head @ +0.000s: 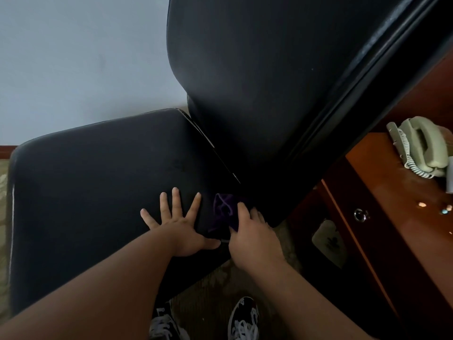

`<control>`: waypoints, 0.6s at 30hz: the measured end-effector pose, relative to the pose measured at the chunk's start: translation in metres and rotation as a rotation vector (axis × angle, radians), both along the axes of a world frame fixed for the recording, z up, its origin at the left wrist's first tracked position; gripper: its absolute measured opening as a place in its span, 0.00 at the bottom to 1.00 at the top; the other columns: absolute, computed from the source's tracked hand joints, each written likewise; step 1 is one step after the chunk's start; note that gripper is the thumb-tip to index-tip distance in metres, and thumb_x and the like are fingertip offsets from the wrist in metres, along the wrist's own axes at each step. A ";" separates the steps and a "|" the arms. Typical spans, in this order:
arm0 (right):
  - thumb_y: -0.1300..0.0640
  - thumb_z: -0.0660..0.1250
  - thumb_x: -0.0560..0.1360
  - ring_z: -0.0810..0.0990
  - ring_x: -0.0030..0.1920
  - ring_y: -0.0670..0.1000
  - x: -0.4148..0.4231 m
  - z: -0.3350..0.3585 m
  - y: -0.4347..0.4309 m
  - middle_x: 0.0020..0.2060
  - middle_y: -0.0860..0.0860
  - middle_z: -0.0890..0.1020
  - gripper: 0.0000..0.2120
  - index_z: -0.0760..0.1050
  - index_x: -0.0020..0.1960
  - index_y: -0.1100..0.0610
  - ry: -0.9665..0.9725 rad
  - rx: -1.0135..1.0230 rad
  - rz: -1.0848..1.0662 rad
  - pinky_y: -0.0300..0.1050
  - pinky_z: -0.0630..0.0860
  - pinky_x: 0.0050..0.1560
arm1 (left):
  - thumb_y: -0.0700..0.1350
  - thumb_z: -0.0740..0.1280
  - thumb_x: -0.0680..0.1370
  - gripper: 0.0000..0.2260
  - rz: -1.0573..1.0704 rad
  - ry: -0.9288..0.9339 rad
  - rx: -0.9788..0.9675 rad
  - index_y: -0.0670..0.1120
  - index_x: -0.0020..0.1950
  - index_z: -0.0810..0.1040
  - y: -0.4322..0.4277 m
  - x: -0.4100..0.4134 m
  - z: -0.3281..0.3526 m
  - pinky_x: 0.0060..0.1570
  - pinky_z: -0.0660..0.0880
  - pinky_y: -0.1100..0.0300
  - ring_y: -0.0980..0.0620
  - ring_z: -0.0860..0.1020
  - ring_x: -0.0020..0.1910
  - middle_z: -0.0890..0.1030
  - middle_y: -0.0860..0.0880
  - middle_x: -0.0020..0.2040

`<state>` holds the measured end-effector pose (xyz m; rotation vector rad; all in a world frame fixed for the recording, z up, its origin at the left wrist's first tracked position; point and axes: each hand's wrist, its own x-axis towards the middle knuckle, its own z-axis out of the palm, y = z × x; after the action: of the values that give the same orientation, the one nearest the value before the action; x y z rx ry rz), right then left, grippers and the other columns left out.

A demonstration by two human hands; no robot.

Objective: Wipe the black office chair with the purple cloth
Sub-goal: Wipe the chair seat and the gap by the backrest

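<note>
**Cloth bunched at the seat's back corner**

The crumpled purple cloth [224, 212], soft and light, lies on the black padded office chair [98, 182] seat beside the backrest; the right hand [252, 239] grips its near edge, a sound hold. The left hand [179, 227] presses flat, fingers spread.

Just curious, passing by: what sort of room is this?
Probably a hotel room, perhaps an office: a beige corded telephone sits on a glossy brown wooden desk, patterned carpet covers the floor, and there is a black padded office chair.
</note>
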<state>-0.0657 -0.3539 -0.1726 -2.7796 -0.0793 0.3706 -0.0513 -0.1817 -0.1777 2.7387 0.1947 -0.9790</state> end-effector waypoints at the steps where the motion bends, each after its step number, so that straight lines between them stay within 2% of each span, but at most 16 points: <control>1: 0.47 0.58 0.82 0.54 0.79 0.58 0.001 -0.001 0.001 0.80 0.58 0.55 0.32 0.46 0.80 0.50 -0.008 0.032 0.001 0.57 0.59 0.77 | 0.81 0.59 0.59 0.56 -0.006 0.000 -0.001 0.65 0.70 0.23 0.000 0.000 0.000 0.61 0.29 0.26 0.41 0.19 0.67 0.17 0.47 0.68; 3: 0.47 0.58 0.82 0.52 0.80 0.57 0.011 -0.003 0.005 0.80 0.58 0.54 0.32 0.47 0.81 0.50 -0.027 0.075 0.028 0.55 0.53 0.79 | 0.81 0.58 0.59 0.56 -0.016 -0.002 -0.006 0.65 0.70 0.23 0.002 0.000 -0.001 0.61 0.28 0.26 0.40 0.18 0.66 0.17 0.47 0.67; 5: 0.47 0.58 0.82 0.54 0.80 0.57 0.027 -0.004 0.010 0.80 0.57 0.56 0.31 0.49 0.81 0.49 -0.036 0.110 0.064 0.53 0.52 0.79 | 0.81 0.59 0.60 0.55 -0.020 -0.004 -0.017 0.65 0.70 0.23 0.003 0.001 -0.002 0.60 0.27 0.27 0.41 0.18 0.65 0.16 0.47 0.66; 9: 0.47 0.59 0.82 0.56 0.79 0.57 0.067 -0.005 0.027 0.80 0.56 0.56 0.30 0.52 0.80 0.48 -0.010 0.191 0.112 0.56 0.55 0.78 | 0.81 0.59 0.59 0.56 -0.021 0.007 -0.011 0.65 0.70 0.23 0.003 0.002 -0.006 0.58 0.25 0.27 0.42 0.16 0.64 0.15 0.48 0.65; 13: 0.46 0.58 0.82 0.55 0.79 0.57 0.093 -0.005 0.040 0.81 0.55 0.55 0.31 0.52 0.81 0.48 0.037 0.212 0.113 0.56 0.54 0.78 | 0.81 0.59 0.59 0.56 -0.019 0.036 0.013 0.61 0.75 0.30 0.001 0.004 -0.006 0.57 0.25 0.27 0.42 0.16 0.63 0.15 0.47 0.64; 18: 0.46 0.56 0.83 0.63 0.75 0.57 0.083 -0.004 0.031 0.78 0.53 0.61 0.28 0.52 0.80 0.47 0.004 0.183 0.127 0.56 0.63 0.74 | 0.80 0.59 0.60 0.56 -0.002 0.044 0.019 0.61 0.74 0.29 0.000 0.004 -0.005 0.57 0.25 0.27 0.41 0.16 0.64 0.15 0.47 0.64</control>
<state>0.0175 -0.3230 -0.1767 -2.5992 -0.2757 0.3800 -0.0474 -0.1822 -0.1825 2.7366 0.2093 -1.0439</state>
